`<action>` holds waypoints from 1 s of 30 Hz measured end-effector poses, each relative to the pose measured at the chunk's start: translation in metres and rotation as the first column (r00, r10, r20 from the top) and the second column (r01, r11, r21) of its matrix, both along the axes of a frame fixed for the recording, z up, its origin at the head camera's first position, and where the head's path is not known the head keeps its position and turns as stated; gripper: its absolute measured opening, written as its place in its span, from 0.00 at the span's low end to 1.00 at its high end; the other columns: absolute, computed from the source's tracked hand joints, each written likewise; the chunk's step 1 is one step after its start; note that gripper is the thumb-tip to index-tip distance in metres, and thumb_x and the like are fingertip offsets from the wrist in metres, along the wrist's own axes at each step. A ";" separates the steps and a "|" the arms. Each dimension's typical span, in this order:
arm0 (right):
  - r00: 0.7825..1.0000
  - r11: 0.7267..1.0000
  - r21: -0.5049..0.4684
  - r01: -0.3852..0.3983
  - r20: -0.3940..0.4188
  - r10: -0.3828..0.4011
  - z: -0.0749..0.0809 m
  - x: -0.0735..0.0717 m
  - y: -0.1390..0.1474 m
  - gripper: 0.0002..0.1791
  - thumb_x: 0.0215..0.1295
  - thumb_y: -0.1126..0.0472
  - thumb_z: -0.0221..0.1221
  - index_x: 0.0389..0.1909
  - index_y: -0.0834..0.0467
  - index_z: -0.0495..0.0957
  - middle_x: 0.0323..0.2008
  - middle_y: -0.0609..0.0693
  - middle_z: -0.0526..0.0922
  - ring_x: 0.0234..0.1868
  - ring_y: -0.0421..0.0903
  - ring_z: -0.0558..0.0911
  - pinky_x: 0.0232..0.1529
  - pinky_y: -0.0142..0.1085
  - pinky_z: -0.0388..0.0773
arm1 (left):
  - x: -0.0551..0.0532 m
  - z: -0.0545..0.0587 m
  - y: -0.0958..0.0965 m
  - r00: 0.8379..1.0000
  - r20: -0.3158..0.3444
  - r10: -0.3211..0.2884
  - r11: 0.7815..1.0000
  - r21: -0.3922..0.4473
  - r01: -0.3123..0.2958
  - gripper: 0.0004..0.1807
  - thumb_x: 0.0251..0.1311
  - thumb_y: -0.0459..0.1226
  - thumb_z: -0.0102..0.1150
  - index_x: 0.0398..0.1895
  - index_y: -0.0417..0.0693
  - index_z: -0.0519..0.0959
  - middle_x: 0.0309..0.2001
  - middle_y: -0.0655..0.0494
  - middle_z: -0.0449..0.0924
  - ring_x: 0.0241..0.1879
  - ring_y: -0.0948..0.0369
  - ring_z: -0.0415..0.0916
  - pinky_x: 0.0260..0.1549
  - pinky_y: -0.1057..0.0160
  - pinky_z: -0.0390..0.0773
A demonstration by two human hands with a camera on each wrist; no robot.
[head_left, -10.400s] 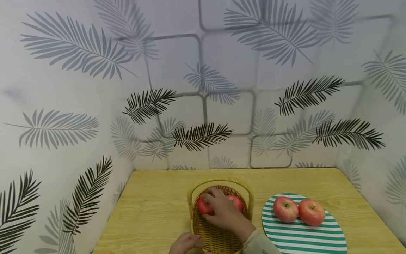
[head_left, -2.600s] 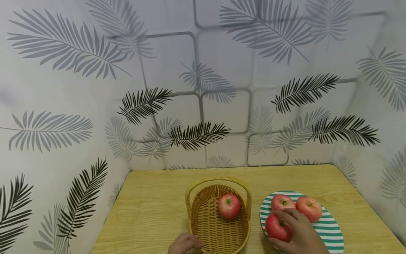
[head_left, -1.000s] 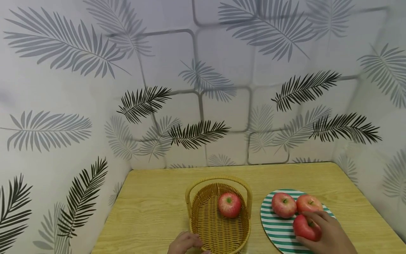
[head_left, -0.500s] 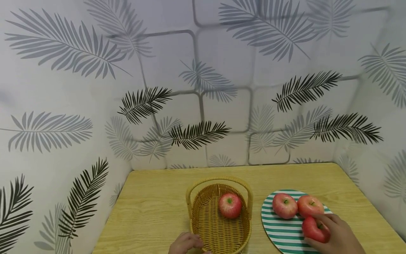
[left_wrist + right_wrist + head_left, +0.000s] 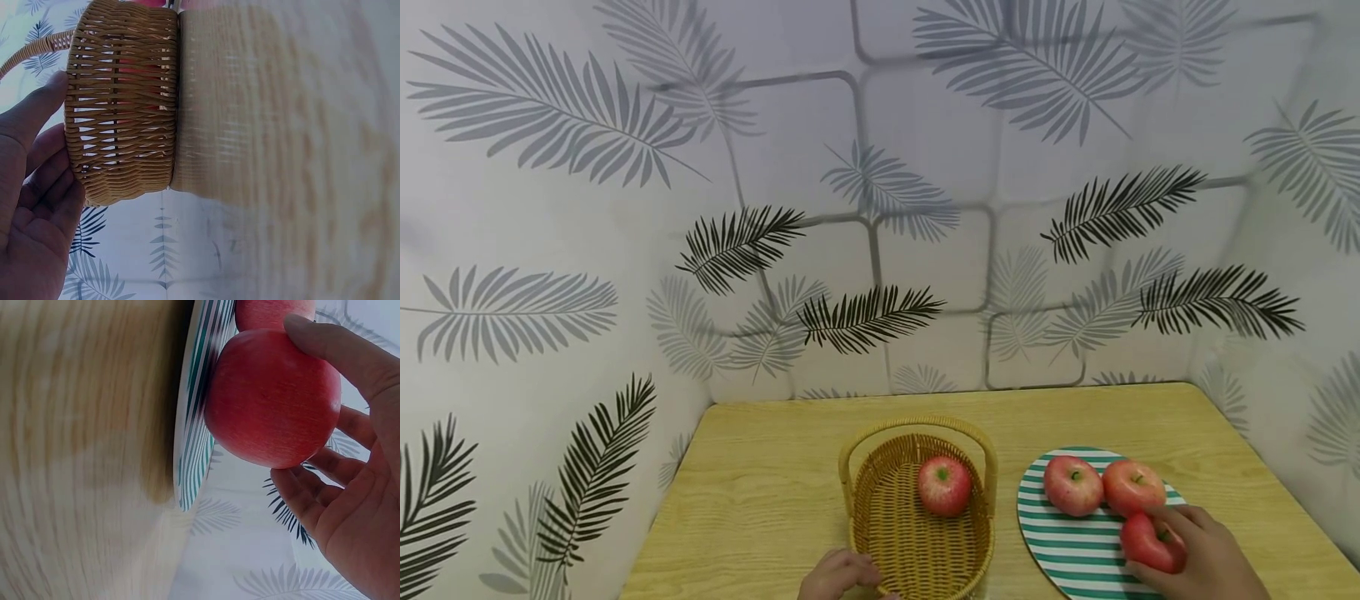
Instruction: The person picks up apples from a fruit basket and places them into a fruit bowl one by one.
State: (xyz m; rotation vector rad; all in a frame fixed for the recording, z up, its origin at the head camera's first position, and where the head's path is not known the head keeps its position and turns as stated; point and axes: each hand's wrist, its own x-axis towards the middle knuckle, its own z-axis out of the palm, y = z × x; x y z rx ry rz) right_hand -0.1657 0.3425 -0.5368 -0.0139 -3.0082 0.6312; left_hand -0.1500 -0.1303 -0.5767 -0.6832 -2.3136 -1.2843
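Note:
My right hand (image 5: 1198, 554) grips a red apple (image 5: 1152, 542) on the right part of a green-and-white striped plate (image 5: 1067, 546). In the right wrist view the thumb lies on one side of this apple (image 5: 272, 400) and the fingertips on the other, with the apple right at the plate's surface. Two paler red apples, one on the left (image 5: 1072, 486) and one on the right (image 5: 1133, 488), sit side by side behind it. My left hand (image 5: 838, 575) holds the near-left rim of a wicker basket (image 5: 122, 106), thumb and fingers at its edge. Another red apple (image 5: 944, 486) lies inside the basket.
The basket's arched handle (image 5: 917, 423) stands up over its far part. Both basket and plate stand on a light wooden table (image 5: 760, 483), the plate to the basket's right. A leaf-patterned wall (image 5: 940, 350) rises behind the table and at both sides.
An apple from the basket's left side is now on the plate in my right hand. That hand has slid it rightward across the plate. My left hand stays at the basket rim.

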 end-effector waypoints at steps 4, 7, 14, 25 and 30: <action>1.000 1.000 0.003 -0.005 -0.016 0.005 -0.001 0.001 0.002 0.48 0.38 0.29 0.72 0.54 0.60 0.78 0.43 0.56 0.80 0.42 0.53 0.79 0.35 0.44 0.79 | 0.000 -0.002 0.001 1.000 0.005 0.016 1.000 0.013 -0.016 0.10 0.41 0.40 0.80 0.27 0.57 0.87 0.31 0.72 0.82 0.37 0.69 0.79 0.34 0.66 0.80; 1.000 1.000 0.002 -0.006 -0.025 0.006 -0.002 0.001 0.003 0.48 0.38 0.29 0.72 0.54 0.60 0.78 0.43 0.56 0.80 0.42 0.53 0.79 0.34 0.43 0.78 | -0.001 -0.003 0.000 1.000 -0.016 0.005 1.000 0.000 -0.005 0.09 0.43 0.41 0.79 0.28 0.56 0.87 0.31 0.69 0.83 0.38 0.67 0.79 0.35 0.66 0.80; 1.000 1.000 0.008 -0.021 -0.018 0.021 -0.003 0.000 0.003 0.47 0.40 0.31 0.72 0.56 0.60 0.77 0.43 0.57 0.80 0.40 0.52 0.78 0.34 0.43 0.77 | 0.000 0.000 -0.001 1.000 -0.017 0.023 1.000 -0.021 -0.023 0.10 0.41 0.40 0.80 0.27 0.55 0.87 0.31 0.70 0.83 0.37 0.68 0.79 0.35 0.66 0.80; 0.999 0.999 0.032 -0.033 -0.019 0.034 0.001 0.000 0.002 0.47 0.39 0.33 0.74 0.56 0.59 0.76 0.42 0.62 0.79 0.39 0.56 0.79 0.35 0.50 0.78 | 0.004 0.005 0.002 0.997 0.052 0.053 0.998 -0.020 -0.052 0.10 0.41 0.42 0.80 0.27 0.60 0.86 0.32 0.74 0.82 0.39 0.69 0.79 0.37 0.66 0.80; 0.999 0.999 0.033 -0.039 0.018 0.039 0.002 0.000 0.002 0.49 0.38 0.33 0.74 0.58 0.60 0.74 0.43 0.62 0.78 0.40 0.56 0.78 0.36 0.50 0.78 | 0.003 0.001 0.002 0.998 0.033 0.046 0.999 -0.017 -0.045 0.09 0.43 0.42 0.79 0.28 0.60 0.86 0.32 0.73 0.82 0.39 0.68 0.79 0.36 0.66 0.80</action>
